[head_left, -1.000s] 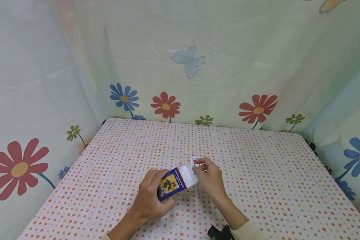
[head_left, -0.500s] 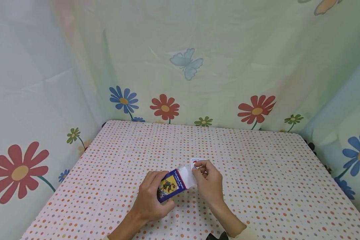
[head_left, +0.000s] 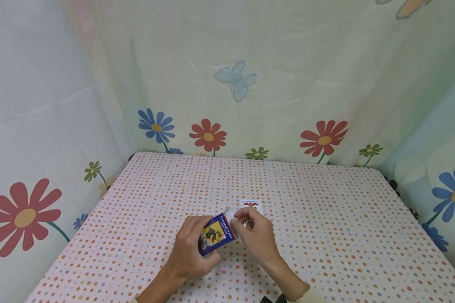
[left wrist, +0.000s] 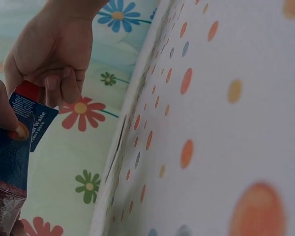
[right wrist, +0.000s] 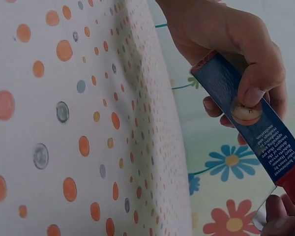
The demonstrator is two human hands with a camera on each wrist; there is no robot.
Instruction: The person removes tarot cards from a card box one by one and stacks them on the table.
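My left hand point(head_left: 191, 248) grips a blue tarot card box point(head_left: 215, 235) by its sides, thumb along one narrow edge. The box is tilted, with its opened end toward the right. At that end, the curled thumb and fingers of my right hand point(head_left: 255, 233) pinch the white flap point(head_left: 230, 214); part of the flap is hidden behind them. In the right wrist view the red side tab point(right wrist: 291, 182) sticks out beside those fingertips. A white-bordered card point(head_left: 252, 205) with a red figure lies on the table just beyond my right hand, partly covered by it.
A dotted cloth covers the table point(head_left: 318, 235). Flowered curtain point(head_left: 273, 105) hangs behind its far edge and along both sides. A small black object point(head_left: 274, 299) shows at the bottom near the right sleeve.
My right hand has left the card on the table and moved left to the box's open end, showing more of the card. The left hand and box have stayed almost still.
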